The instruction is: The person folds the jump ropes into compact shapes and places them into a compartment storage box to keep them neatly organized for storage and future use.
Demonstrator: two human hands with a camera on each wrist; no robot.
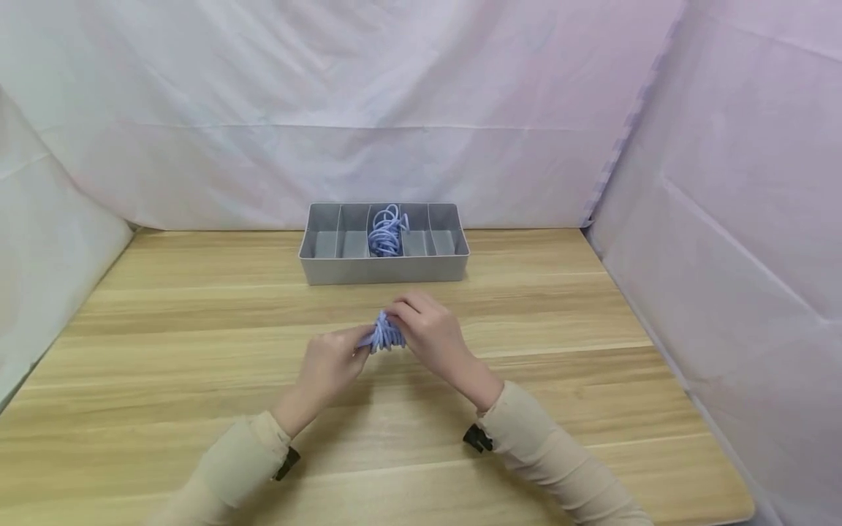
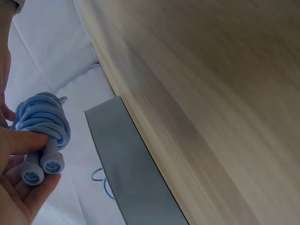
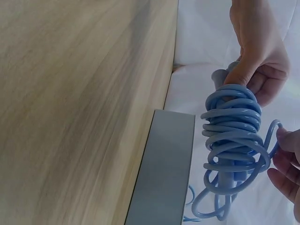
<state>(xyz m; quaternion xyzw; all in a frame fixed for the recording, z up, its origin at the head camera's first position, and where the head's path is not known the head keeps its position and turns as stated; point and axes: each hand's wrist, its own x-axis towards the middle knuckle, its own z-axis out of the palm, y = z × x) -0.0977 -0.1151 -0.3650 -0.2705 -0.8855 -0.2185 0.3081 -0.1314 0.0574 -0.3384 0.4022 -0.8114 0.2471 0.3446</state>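
A light-blue jump rope [image 1: 388, 334] hangs above the table, its cord wound in many coils around its two handles [image 2: 51, 159]. My left hand [image 1: 331, 359] grips the handles side by side near their ends, with the thumb across them. From the other side my right hand [image 1: 430, 329] pinches a loose stretch of cord [image 3: 274, 136] between thumb and fingers. Some loose loops [image 3: 211, 206] dangle at the far end of the bundle in the right wrist view. Beyond the hands stands a grey divided box [image 1: 384, 272]; another blue cord bundle [image 1: 387, 237] lies in its middle compartment.
The box rests near the back of the wooden table [image 1: 197, 314]. White cloth [image 1: 329, 88] hangs behind the table and along both sides. Beige sleeves [image 1: 526, 424] cover both forearms, and a black clip-like piece [image 1: 477, 438] shows below the right wrist.
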